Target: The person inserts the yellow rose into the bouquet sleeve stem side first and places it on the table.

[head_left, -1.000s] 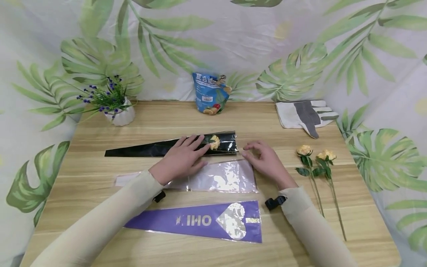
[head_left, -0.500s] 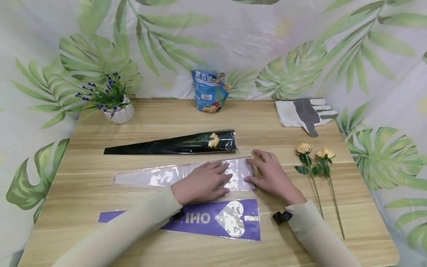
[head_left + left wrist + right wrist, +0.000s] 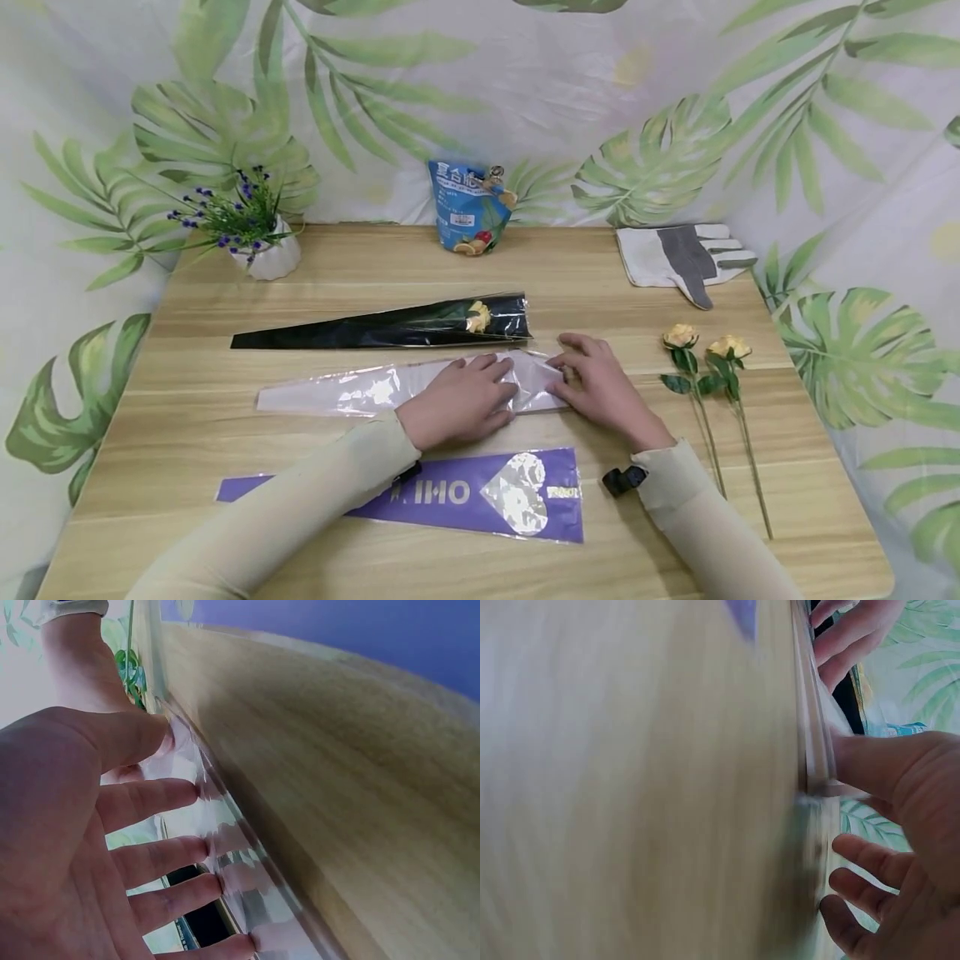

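A pale translucent flower sleeve (image 3: 390, 387), long and tapered, lies across the middle of the table. My left hand (image 3: 461, 398) rests on it with fingers spread; in the left wrist view the fingertips (image 3: 196, 847) press its surface. At the sleeve's wide right end, my right hand (image 3: 603, 387) pinches the edge between thumb and forefinger, and the film there is bent. The other right fingers stay off it in the right wrist view. Behind lies a black flower sleeve (image 3: 352, 329) with a yellow rose (image 3: 478, 317) inside. In front is a purple flower sleeve (image 3: 450, 496), partly under my left forearm.
Two loose roses (image 3: 681, 336) with long stems lie on the right. A work glove (image 3: 686, 257) is at the back right, a blue pouch (image 3: 468, 212) at the back middle. A white pot (image 3: 273, 254) with purple flowers stands at the back left.
My left hand has left the black sleeve and come forward onto the pale one. My right hand has moved to the pale sleeve's wide end and now bends its edge.
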`<action>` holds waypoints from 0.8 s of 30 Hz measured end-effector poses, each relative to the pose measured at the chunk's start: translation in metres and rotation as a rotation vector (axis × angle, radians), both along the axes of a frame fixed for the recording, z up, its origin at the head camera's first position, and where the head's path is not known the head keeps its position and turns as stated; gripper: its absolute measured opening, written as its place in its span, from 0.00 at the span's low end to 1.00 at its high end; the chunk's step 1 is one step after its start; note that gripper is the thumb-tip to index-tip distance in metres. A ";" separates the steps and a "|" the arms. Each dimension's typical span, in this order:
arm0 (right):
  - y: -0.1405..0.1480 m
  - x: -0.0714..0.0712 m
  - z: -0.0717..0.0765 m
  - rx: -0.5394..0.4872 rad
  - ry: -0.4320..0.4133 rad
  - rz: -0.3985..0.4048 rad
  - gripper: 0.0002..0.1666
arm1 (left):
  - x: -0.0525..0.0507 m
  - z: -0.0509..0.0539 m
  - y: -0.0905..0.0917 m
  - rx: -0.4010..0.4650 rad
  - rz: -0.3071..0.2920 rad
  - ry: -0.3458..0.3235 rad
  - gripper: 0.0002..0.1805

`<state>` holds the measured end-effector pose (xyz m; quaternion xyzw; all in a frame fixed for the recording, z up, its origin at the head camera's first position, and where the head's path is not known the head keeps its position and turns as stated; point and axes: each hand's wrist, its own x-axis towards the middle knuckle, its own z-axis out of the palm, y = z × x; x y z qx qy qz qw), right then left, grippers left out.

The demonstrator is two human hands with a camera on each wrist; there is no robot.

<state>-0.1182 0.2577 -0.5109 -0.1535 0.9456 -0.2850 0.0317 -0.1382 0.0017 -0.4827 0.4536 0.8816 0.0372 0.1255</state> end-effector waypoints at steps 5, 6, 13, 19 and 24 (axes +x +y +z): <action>-0.002 0.004 0.004 -0.215 -0.109 0.003 0.21 | 0.001 0.000 0.000 -0.005 -0.006 -0.020 0.25; -0.002 0.005 0.005 -0.236 -0.127 0.016 0.24 | 0.001 0.000 0.000 -0.008 -0.005 -0.022 0.25; -0.004 0.011 0.010 -0.457 -0.306 -0.038 0.53 | 0.001 0.000 0.001 -0.004 0.005 -0.025 0.26; 0.000 0.016 0.008 -0.537 -0.359 -0.169 0.57 | 0.003 0.001 0.003 0.013 0.019 -0.020 0.25; 0.000 0.015 0.004 -0.477 -0.287 -0.169 0.48 | 0.005 -0.001 0.007 0.039 -0.026 0.035 0.24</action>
